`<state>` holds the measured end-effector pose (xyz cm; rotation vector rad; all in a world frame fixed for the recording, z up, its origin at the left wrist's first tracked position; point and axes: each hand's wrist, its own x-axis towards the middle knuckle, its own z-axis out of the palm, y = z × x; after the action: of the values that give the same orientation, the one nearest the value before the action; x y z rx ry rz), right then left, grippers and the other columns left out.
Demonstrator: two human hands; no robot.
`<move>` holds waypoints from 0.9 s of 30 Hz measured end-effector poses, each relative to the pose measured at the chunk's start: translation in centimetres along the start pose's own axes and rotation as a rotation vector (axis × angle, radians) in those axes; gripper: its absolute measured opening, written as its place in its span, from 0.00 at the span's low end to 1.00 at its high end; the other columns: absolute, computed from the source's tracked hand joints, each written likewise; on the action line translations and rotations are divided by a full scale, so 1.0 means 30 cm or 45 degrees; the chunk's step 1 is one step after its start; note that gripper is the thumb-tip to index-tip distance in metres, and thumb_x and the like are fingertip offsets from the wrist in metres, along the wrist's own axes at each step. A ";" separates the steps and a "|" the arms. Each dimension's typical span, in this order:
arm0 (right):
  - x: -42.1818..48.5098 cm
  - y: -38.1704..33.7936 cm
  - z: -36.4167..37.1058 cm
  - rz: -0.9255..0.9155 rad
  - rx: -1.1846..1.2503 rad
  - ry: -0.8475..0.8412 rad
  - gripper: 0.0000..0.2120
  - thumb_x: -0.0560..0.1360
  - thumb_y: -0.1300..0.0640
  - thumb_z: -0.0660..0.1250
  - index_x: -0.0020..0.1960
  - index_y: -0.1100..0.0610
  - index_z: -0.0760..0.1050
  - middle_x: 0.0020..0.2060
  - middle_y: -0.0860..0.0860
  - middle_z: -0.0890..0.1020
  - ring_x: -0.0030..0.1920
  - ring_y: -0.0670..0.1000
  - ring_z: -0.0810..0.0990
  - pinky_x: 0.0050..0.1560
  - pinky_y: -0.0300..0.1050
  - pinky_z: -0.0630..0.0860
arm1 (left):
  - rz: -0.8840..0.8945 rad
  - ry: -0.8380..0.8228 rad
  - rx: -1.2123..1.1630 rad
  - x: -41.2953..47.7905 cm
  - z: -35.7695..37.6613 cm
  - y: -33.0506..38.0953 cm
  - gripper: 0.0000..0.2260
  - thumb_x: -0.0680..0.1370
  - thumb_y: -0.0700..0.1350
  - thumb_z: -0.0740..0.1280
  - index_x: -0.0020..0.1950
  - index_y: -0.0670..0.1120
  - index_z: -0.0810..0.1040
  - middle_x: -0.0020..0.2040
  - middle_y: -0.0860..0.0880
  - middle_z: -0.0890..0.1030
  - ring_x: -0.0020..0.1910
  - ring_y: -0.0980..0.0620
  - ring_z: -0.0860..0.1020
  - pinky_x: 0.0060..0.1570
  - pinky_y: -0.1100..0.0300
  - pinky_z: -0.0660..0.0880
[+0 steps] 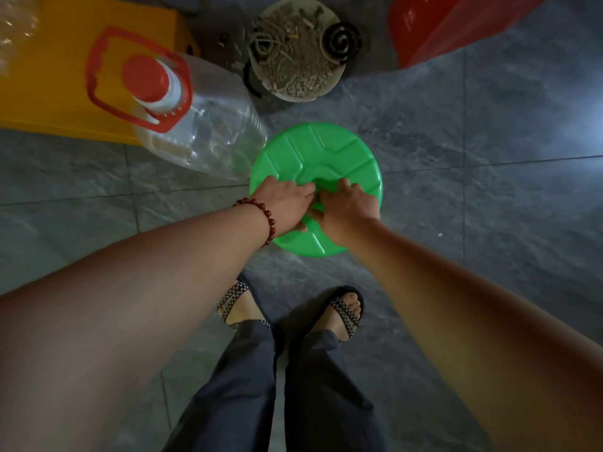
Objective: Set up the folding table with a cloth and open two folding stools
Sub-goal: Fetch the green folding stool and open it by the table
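A round green plastic folding stool (326,151) lies flat on the grey tiled floor in front of my feet. Both hands are on its middle. My left hand (285,203), with a red bead bracelet at the wrist, has its fingers curled into the centre opening of the stool. My right hand (342,207) grips the same centre part from the right, thumb under the near side. The fingertips of both hands are hidden in the opening. No table or cloth is in sight.
A large clear plastic jug (199,125) with a red cap stands just left of the stool, touching its edge. A yellow box (49,93) lies behind it. A round pot (297,50) holding a mosquito coil sits beyond. A red object (456,24) is at top right.
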<state>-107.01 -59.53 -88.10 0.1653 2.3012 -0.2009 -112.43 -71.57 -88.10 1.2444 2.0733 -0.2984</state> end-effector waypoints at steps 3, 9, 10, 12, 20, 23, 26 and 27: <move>-0.065 0.014 -0.049 -0.016 0.016 0.017 0.23 0.78 0.39 0.56 0.68 0.48 0.68 0.63 0.57 0.68 0.62 0.59 0.70 0.51 0.52 0.72 | 0.013 0.024 -0.005 -0.049 -0.054 0.022 0.23 0.77 0.56 0.63 0.66 0.44 0.67 0.59 0.49 0.70 0.51 0.48 0.75 0.41 0.53 0.69; -0.238 0.039 -0.247 0.000 0.038 0.116 0.23 0.78 0.38 0.55 0.68 0.48 0.69 0.62 0.57 0.69 0.61 0.59 0.71 0.51 0.51 0.73 | 0.095 0.104 0.031 -0.189 -0.319 0.039 0.23 0.78 0.56 0.62 0.67 0.44 0.66 0.64 0.50 0.68 0.55 0.46 0.75 0.47 0.50 0.74; -0.272 0.040 -0.290 0.006 0.043 0.140 0.23 0.78 0.38 0.55 0.68 0.48 0.69 0.61 0.57 0.69 0.61 0.59 0.71 0.51 0.51 0.73 | 0.108 0.126 0.045 -0.217 -0.371 0.040 0.23 0.78 0.56 0.62 0.67 0.45 0.65 0.64 0.50 0.68 0.55 0.46 0.75 0.46 0.50 0.74; -0.345 0.042 -0.384 0.019 0.069 0.192 0.22 0.78 0.39 0.54 0.67 0.48 0.70 0.60 0.58 0.70 0.60 0.59 0.71 0.51 0.51 0.73 | 0.120 0.160 0.085 -0.276 -0.474 0.042 0.23 0.78 0.56 0.62 0.68 0.45 0.65 0.64 0.51 0.67 0.55 0.46 0.75 0.46 0.50 0.74; -0.657 0.041 -0.793 -0.013 0.051 0.385 0.20 0.79 0.41 0.53 0.65 0.48 0.72 0.59 0.56 0.71 0.59 0.58 0.71 0.49 0.50 0.73 | 0.108 0.283 0.173 -0.550 -0.882 0.043 0.25 0.77 0.60 0.59 0.67 0.46 0.66 0.65 0.52 0.68 0.56 0.47 0.74 0.49 0.48 0.75; -0.779 0.017 -0.930 -0.044 0.032 0.460 0.19 0.79 0.42 0.53 0.64 0.48 0.73 0.58 0.56 0.71 0.58 0.58 0.72 0.47 0.50 0.73 | 0.115 0.321 0.235 -0.683 -1.036 0.031 0.26 0.77 0.62 0.58 0.68 0.47 0.65 0.66 0.52 0.68 0.57 0.47 0.73 0.49 0.50 0.73; -0.901 -0.022 -1.054 -0.071 0.054 0.509 0.19 0.79 0.42 0.54 0.65 0.47 0.71 0.58 0.56 0.71 0.58 0.58 0.72 0.49 0.51 0.74 | 0.107 0.335 0.301 -0.824 -1.170 0.034 0.26 0.77 0.61 0.58 0.69 0.47 0.64 0.67 0.52 0.67 0.57 0.48 0.73 0.48 0.52 0.72; -0.944 -0.038 -1.091 -0.082 0.061 0.525 0.19 0.79 0.42 0.54 0.66 0.46 0.70 0.58 0.56 0.71 0.58 0.58 0.72 0.49 0.52 0.74 | 0.098 0.339 0.308 -0.872 -1.211 0.038 0.26 0.77 0.61 0.58 0.70 0.47 0.64 0.67 0.52 0.67 0.57 0.48 0.73 0.48 0.52 0.72</move>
<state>-111.82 -55.76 -45.24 0.1690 2.7156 -0.2761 -119.59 -70.24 -43.90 1.5778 2.2566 -0.3742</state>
